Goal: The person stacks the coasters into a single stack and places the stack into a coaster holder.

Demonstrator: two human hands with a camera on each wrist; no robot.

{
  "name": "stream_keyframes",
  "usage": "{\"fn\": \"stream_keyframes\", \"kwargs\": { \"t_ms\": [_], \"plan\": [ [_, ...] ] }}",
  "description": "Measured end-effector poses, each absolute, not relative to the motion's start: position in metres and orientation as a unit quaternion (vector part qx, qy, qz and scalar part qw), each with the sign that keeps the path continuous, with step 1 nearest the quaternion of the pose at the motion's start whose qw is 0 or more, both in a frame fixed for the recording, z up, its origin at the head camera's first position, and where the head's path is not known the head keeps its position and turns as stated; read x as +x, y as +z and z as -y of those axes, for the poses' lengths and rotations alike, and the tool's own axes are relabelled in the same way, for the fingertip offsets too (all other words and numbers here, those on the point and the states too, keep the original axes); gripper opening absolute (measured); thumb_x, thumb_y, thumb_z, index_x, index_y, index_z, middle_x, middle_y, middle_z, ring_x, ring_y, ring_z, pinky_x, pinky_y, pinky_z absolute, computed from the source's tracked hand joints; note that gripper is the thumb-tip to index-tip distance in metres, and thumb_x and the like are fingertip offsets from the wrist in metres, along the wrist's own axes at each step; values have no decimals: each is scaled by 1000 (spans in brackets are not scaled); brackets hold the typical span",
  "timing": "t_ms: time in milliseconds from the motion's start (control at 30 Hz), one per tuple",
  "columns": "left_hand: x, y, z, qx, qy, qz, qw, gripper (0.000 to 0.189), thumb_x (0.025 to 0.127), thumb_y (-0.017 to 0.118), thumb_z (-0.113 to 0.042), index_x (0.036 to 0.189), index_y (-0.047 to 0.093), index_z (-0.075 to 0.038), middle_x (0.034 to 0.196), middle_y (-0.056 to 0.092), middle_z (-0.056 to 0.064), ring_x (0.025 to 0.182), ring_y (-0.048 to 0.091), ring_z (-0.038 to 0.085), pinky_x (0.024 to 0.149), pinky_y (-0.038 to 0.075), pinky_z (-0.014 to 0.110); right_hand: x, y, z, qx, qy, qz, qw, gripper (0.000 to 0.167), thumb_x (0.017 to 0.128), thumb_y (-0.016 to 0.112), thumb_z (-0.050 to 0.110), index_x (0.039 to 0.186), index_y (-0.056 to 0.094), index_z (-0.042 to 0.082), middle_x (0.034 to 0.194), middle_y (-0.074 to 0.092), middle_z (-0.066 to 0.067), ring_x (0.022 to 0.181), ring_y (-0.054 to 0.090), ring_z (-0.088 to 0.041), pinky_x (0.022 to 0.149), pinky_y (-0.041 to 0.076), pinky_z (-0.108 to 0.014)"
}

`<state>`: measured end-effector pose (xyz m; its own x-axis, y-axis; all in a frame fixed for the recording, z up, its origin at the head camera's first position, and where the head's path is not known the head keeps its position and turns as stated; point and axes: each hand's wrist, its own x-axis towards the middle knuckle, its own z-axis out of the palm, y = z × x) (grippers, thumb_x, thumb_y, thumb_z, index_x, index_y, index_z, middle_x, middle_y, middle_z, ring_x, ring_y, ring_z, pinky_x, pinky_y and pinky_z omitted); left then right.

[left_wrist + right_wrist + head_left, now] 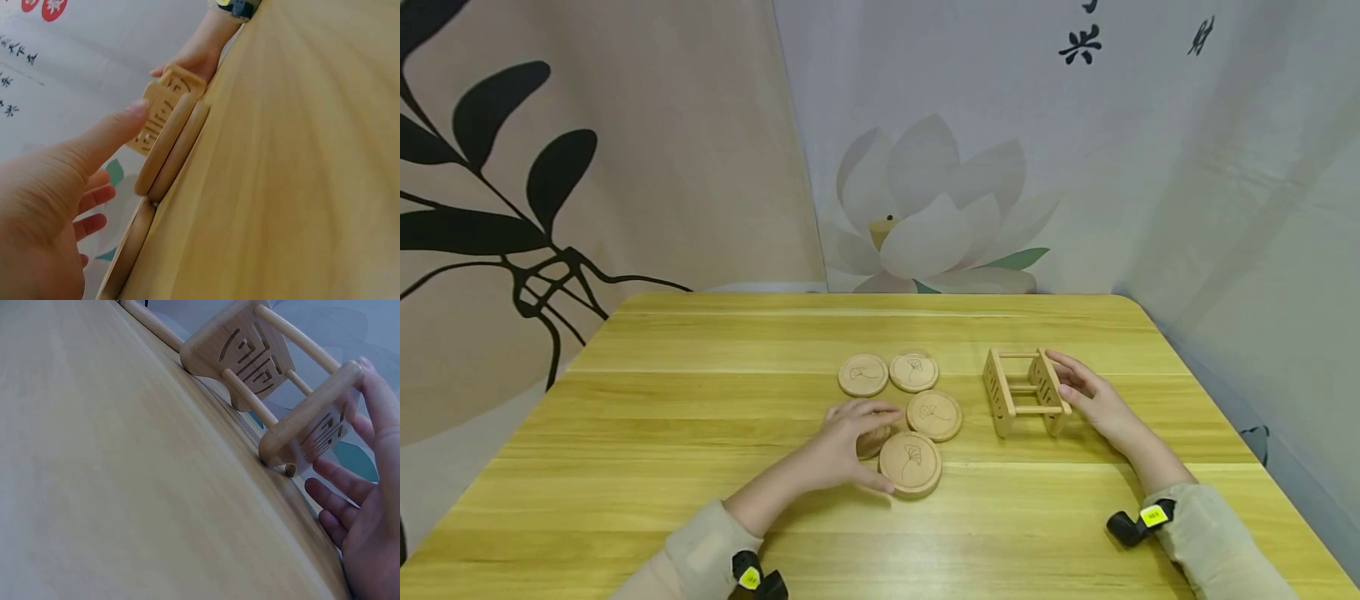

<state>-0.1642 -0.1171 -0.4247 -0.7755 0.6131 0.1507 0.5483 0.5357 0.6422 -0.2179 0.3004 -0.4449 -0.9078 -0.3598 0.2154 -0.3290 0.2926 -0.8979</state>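
Several round wooden coasters with leaf engravings lie grouped mid-table. My left hand (pixel 842 446) arches over the group's near left side, fingers spread and thumb beside the front coaster (pixel 912 465). Partly hidden behind that hand is another coaster (pixel 871 443). In the left wrist view an upper coaster (pixel 164 149) lies flat on a second one (pixel 182 150), with a gap to the palm. To the right stands a slatted wooden coaster holder (pixel 997 390) with cut-out end panels. My right hand (pixel 1093 404) touches its right panel (pixel 309 419) with loosely extended fingers.
Behind the front pieces sit a right-hand coaster (pixel 934 415) and two farther ones, a left coaster (pixel 862 375) and a right coaster (pixel 913 371). The wooden table (pixel 700 375) ends at a printed curtain (pixel 715 150). Each wrist carries a small black camera.
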Motion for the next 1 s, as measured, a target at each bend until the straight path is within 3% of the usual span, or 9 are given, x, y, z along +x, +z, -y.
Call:
{"fn": "stream_keyframes", "kwargs": {
  "t_ms": [500,1000],
  "plan": [
    [-173,-426,138,309,380,-872,30,97,60,90,-36,142,47,-10,146,40,9,135,29,31,106,12,59,-221,-449,-302,-210,-539,-816,7,51,102,45,12,151,30,10,135,43,-29,111,50,-3,87,42,-18],
    [-178,-434,160,276,380,-882,36,95,62,89,-40,144,46,-15,149,37,8,136,26,35,106,10,61,-218,-445,-301,-217,-556,-803,12,51,102,44,8,151,28,7,137,39,-34,112,49,0,88,41,-16]
  ]
}}
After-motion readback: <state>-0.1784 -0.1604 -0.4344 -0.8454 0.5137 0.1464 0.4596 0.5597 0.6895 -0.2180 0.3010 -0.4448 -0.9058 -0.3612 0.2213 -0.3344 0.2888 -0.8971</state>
